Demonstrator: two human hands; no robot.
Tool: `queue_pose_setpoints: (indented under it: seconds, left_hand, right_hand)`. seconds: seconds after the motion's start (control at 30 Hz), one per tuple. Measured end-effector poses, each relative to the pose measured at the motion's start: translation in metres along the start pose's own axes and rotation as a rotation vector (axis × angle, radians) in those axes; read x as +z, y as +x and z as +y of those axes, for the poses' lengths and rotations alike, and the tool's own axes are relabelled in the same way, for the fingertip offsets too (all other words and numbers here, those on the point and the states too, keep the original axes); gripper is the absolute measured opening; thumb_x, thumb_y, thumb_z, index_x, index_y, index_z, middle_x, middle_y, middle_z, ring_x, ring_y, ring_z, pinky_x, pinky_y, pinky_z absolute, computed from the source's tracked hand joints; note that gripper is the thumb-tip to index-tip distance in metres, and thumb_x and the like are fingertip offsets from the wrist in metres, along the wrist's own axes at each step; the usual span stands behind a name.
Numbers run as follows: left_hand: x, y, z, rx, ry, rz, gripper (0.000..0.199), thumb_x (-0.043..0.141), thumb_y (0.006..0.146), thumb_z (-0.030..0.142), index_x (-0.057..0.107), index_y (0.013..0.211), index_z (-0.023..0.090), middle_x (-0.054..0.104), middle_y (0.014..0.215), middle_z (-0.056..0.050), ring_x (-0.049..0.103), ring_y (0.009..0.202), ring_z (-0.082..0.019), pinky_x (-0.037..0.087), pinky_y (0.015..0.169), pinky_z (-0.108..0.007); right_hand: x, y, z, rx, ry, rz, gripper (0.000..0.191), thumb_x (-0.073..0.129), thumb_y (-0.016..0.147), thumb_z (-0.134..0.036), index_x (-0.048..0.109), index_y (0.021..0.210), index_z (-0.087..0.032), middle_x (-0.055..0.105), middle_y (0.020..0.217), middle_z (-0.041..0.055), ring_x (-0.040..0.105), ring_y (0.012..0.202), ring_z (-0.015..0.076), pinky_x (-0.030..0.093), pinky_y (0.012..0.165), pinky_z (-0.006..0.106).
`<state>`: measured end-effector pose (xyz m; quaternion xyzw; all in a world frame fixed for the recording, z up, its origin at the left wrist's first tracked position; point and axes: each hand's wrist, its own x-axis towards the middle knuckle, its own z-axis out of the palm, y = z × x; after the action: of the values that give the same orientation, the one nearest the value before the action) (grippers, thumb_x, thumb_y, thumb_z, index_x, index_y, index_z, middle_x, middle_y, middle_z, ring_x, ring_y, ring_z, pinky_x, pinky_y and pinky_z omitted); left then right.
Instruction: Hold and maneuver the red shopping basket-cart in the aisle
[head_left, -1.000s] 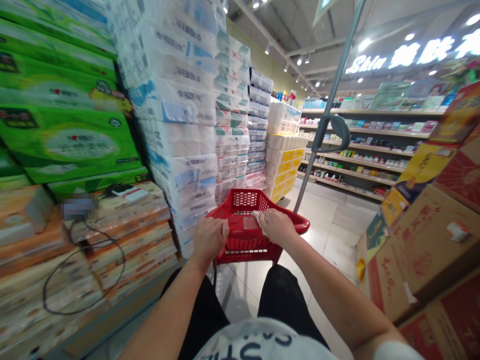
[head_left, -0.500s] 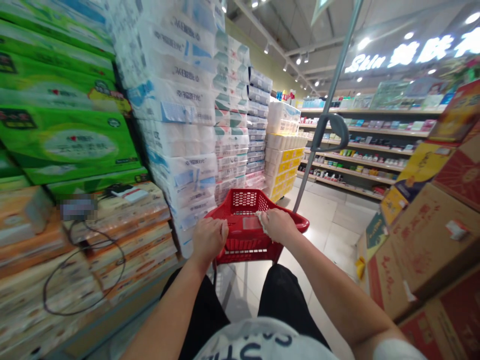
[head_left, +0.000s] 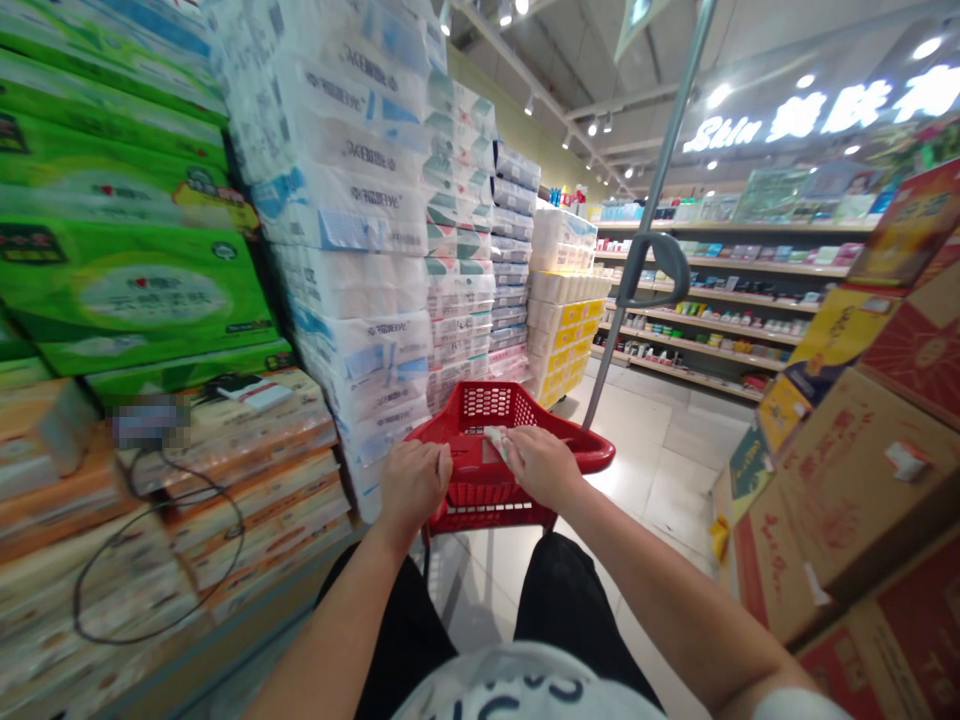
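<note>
A red plastic shopping cart (head_left: 480, 515) stands in front of my knees, its handle bar nearest me. My left hand (head_left: 416, 482) is closed round the left part of that handle. On the right half of the handle rests my right hand (head_left: 541, 465), fingers closed on a crumpled white tissue (head_left: 497, 440). The tissue touches the top of the handle near its middle label. A grey pole (head_left: 651, 210) with a grey loop grip rises from the cart's right side. The cart's basket is partly hidden behind the handle.
Tall stacks of white toilet-paper packs (head_left: 360, 250) and green tissue packs (head_left: 142, 280) line the left. A black cable (head_left: 157, 637) lies over lower orange packs. Cardboard boxes (head_left: 840, 490) are piled on the right. Product shelves (head_left: 727, 260) stand ahead beyond the tiled floor.
My right hand has slid left along the cart handle with the tissue, onto the middle label. My left hand stays on the handle. The view has shifted slightly.
</note>
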<state>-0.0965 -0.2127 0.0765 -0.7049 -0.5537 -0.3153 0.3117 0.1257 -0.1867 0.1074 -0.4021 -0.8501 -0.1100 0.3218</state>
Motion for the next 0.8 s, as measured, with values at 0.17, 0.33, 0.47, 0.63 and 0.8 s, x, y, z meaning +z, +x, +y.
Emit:
queue_pose_setpoints:
  seconds: [0.17, 0.33, 0.47, 0.63, 0.8]
  left_hand:
    - [-0.001, 0.003, 0.003, -0.012, 0.006, -0.012, 0.036, 0.039, 0.093, 0.03, 0.058, 0.065, 0.021, 0.064, 0.065, -0.004, 0.056, 0.069, -0.02, 0.033, 0.072, -0.037]
    - [0.001, 0.013, 0.009, -0.022, 0.02, -0.049, 0.043, 0.035, 0.095, 0.032, 0.061, 0.063, 0.02, 0.066, 0.064, -0.005, 0.057, 0.068, -0.02, 0.033, 0.071, -0.037]
    - [0.008, 0.023, 0.012, 0.004, -0.021, -0.12, 0.047, 0.031, 0.096, 0.034, 0.065, 0.067, 0.02, 0.069, 0.067, -0.006, 0.06, 0.07, -0.02, 0.034, 0.071, -0.036]
    - [0.023, 0.041, 0.014, 0.002, -0.039, -0.202, 0.051, 0.028, 0.097, 0.035, 0.069, 0.073, 0.019, 0.071, 0.073, -0.008, 0.063, 0.072, -0.021, 0.037, 0.072, -0.035]
    - [0.041, 0.06, 0.02, 0.019, -0.041, -0.251, 0.052, 0.026, 0.097, 0.035, 0.07, 0.076, 0.018, 0.073, 0.078, -0.009, 0.064, 0.072, -0.02, 0.039, 0.071, -0.034]
  right_hand:
    - [-0.004, 0.018, -0.007, 0.193, -0.103, -0.179, 0.046, 0.029, 0.1, -0.039, 0.068, 0.089, -0.017, 0.069, 0.088, 0.0106, 0.064, 0.084, 0.02, 0.047, 0.08, 0.032]
    - [-0.007, 0.021, 0.0, 0.196, -0.132, -0.187, 0.047, 0.03, 0.1, -0.041, 0.068, 0.085, -0.016, 0.069, 0.089, 0.0125, 0.063, 0.086, 0.0211, 0.046, 0.08, 0.033]
    - [-0.004, 0.019, 0.012, 0.216, -0.152, -0.18, 0.047, 0.031, 0.1, -0.04, 0.067, 0.082, -0.016, 0.068, 0.09, 0.0123, 0.063, 0.087, 0.0196, 0.045, 0.083, 0.032]
    - [0.002, 0.024, 0.032, 0.164, -0.117, -0.135, 0.043, 0.03, 0.101, -0.038, 0.066, 0.09, -0.016, 0.068, 0.091, 0.0102, 0.062, 0.09, 0.0175, 0.045, 0.086, 0.031]
    - [0.009, 0.021, 0.055, -0.029, -0.066, -0.061, 0.036, 0.034, 0.1, -0.032, 0.063, 0.115, -0.017, 0.067, 0.103, 0.0098, 0.06, 0.099, 0.0167, 0.044, 0.091, 0.032]
